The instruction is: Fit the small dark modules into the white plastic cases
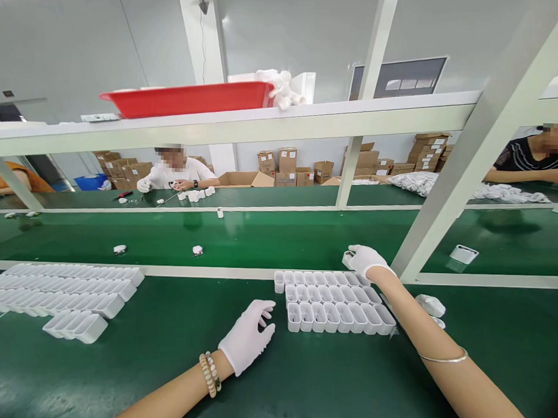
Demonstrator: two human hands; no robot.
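My left hand [247, 337], in a white glove, hovers over the green worktop with its fingers apart and nothing in them. Just to its right stand three rows of small white open-topped plastic cases [332, 317]; dark bits show inside some of them. My right hand [367, 259], also gloved, reaches past the back row to the edge of the green belt. Its fingers are closed on a small white plastic case [348, 258], partly hidden by the glove. At the left lies a larger block of similar white cases [65, 293], tipped on their sides.
Small white parts [197, 250] sit on the green belt [269, 236], with a flat white piece [464, 254] farther right. A slanted post [474, 136] rises beside my right arm. Overhead, a shelf carries a red tray [191, 99]. A co-worker [184, 172] sits across the belt.
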